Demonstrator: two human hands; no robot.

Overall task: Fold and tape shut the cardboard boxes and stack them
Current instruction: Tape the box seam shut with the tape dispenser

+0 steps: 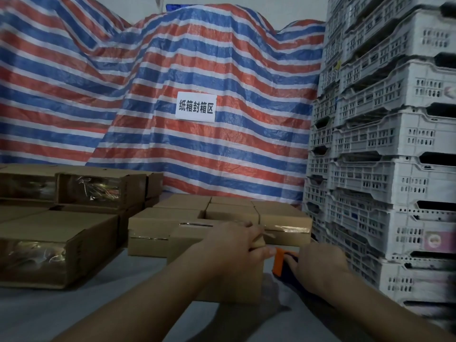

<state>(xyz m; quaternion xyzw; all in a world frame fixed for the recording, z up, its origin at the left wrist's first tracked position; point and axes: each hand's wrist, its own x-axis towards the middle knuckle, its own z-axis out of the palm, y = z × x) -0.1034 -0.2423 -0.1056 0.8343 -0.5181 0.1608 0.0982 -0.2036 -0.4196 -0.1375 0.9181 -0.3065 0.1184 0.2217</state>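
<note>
- Right now my left hand [237,243] is clamped over the top right edge of the small brown cardboard box [197,245] in front of me, fingers curled over the far edge and thumb down its right side, holding the flaps shut.
- My right hand [318,265] grips the tape dispenser with the orange plastic head and dark body [282,264], fingers wrapped round the handle, the orange end close against the box's right face, just beside my left thumb.
- As I judge it, the step is laying tape over the closed seam. To do it well I should keep the flaps pressed flat and square, run the tape in one steady line and carry it down the side before cutting (a loose flap under the tape would wrinkle it).
- From my left hand, the dispenser sits at about 3 o'clock, near; the box itself lies under and toward 7 o'clock of that hand, resting on the grey table surface [111,304].
- Beyond the box, at 12 o'clock, stands a cluster of taped brown cardboard boxes [283,218], touching one another; that looks the likely place for stacking this one.
- At 9 to 10 o'clock, well apart, are larger brown cartons with shiny clear tape on their ends [56,243].
- At 2 to 3 o'clock rises a tall stack of white perforated plastic crates [385,134]; I should keep my right elbow off it.
- Behind everything hangs a red, white and blue striped tarpaulin [148,95] bearing a white paper sign [196,107].
</note>
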